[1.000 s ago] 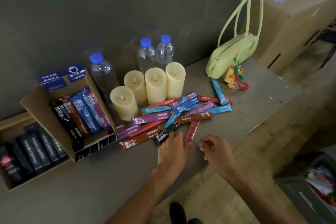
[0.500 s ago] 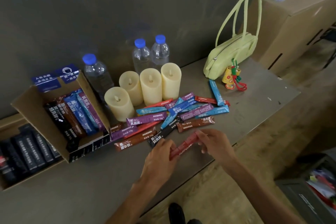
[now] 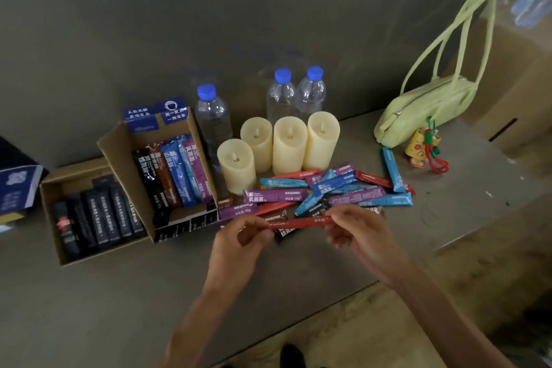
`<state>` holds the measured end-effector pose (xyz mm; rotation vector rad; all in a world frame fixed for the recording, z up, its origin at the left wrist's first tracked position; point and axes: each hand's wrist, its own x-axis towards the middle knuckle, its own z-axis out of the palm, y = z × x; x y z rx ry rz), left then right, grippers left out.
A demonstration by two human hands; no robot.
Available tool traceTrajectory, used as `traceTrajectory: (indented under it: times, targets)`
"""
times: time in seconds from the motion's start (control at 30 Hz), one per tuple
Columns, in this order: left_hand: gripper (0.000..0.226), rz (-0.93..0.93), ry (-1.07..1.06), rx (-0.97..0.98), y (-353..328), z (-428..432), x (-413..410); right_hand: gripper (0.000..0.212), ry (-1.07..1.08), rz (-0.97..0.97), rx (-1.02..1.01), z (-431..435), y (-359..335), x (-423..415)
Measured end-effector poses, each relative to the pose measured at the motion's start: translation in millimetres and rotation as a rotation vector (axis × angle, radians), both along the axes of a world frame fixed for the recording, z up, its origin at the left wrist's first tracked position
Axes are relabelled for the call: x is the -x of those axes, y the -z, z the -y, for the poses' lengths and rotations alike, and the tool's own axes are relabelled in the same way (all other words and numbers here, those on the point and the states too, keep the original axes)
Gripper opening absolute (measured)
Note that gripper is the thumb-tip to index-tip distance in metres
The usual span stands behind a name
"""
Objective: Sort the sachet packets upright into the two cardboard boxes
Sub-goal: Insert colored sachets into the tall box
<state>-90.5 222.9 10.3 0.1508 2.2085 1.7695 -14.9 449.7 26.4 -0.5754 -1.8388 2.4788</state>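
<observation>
Now that the red sachet [image 3: 300, 222] is off the desk [image 3: 89, 293], it hangs level between both hands, above the near edge of the loose pile [image 3: 322, 191]. A second ago it lay flat on the desk at the pile's near side with the left hand [image 3: 239, 243] pressed on it; half a second ago it was tilted, just being lifted. Left hand pinches its left end, right hand [image 3: 357, 231] pinches its right end, both closed on it, other fingers curled.

Meaning: 1 more pick is done, placement isn't. It's probably being straightened or read before boxing.

State of the targets:
- Tilted box [image 3: 125, 155], left of the candles [image 3: 277, 146] toward the desk's back edge: black, brown, blue and purple sachets stand side by side, with a gap on the right by the wall. No red in there yet, as far as I can see.
- Flat box [image 3: 49, 197], at the desk's far left: a row of dark sachets only.

My guess is red goes into the tilted box with the other colours. It needs turning from level to upright first, then a move left past the box's near corner.

Pile is still large, many sachets overlapping, so the task is well short of finished. Bottles [image 3: 280, 95] and bag [image 3: 424, 107] sit along the back, out of the way.
</observation>
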Motion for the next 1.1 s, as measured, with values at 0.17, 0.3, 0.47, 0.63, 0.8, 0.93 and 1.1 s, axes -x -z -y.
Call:
traceTrajectory:
  times: [0.17, 0.3, 0.47, 0.63, 0.8, 0.93, 1.1]
  targets:
    - [0.020, 0.027, -0.122, -0.191, -2.3, 7.3, -3.5, 0.013, -0.041, -0.009, -0.219, 7.3, 6.7, 4.2]
    - [0.024, 0.001, -0.173, -0.236, -5.0, 10.5, -4.3, 0.026, -0.061, -0.031, -0.211, 11.4, 8.0, 3.7]
    - [0.019, 0.017, -0.235, -0.227, -3.7, 15.1, -4.8, 0.029, -0.122, 0.037, -0.250, 16.2, 6.2, 5.7]
    - [0.016, 0.002, -0.334, -0.306, -15.7, 17.8, -5.7, 0.016, -0.339, 0.079, -0.526, 32.1, 9.5, 14.7]
    - [0.008, -0.003, -0.372, -0.263, -17.8, 43.2, -12.9, 0.033, -0.440, 0.059, -0.510, 64.7, 8.2, 22.0]
    - [0.011, -0.098, -0.370, -0.186, -28.9, 70.6, -4.7, 0.026, -0.585, -0.027, -0.781, 108.0, 0.4, 37.2]
    - [0.014, -0.181, -0.445, -0.030, -35.6, 113.7, 23.5, 0.004, -0.491, -0.178, -0.859, 163.5, -11.0, 70.9]
